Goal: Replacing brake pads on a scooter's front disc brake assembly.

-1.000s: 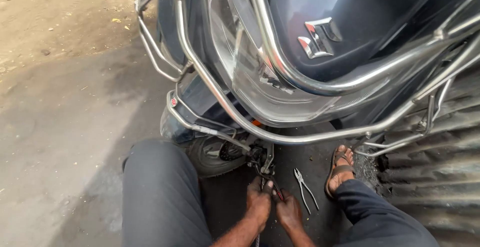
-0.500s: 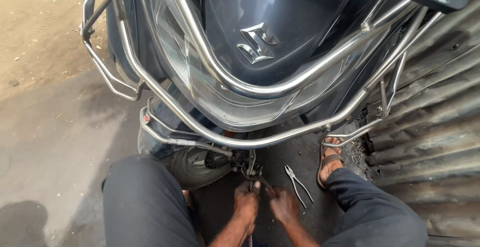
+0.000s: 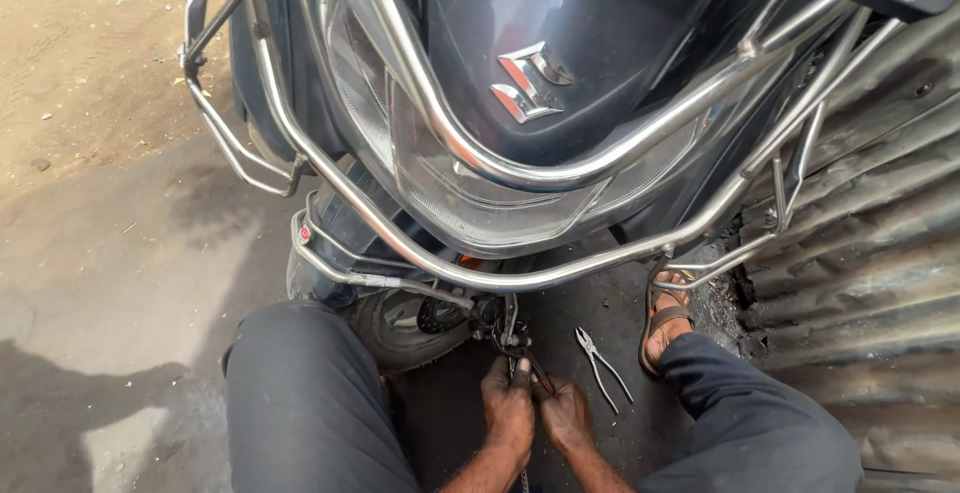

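Oil-stained concrete (image 3: pixel 120 253) beside corrugated metal (image 3: pixel 870 253); left hand (image 3: pixel 508 408) and right hand (image 3: pixel 566 415) both grip a tool (image 3: pixel 530 368).

The scooter's front panel (image 3: pixel 620 43) is glossy dark plastic, caged by polished, shiny metal guard bars (image 3: pixel 480 163). Bare metal pliers (image 3: pixel 600 363) lie on rough, stained concrete ground (image 3: pixel 120 253), beside a dull corrugated metal sheet (image 3: pixel 880 243).

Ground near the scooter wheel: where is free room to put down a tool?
Free: the wide ground outside the left knee, and dark ground between the pliers and the sandalled foot. Crowded: at the front wheel, where the left hand and right hand meet.
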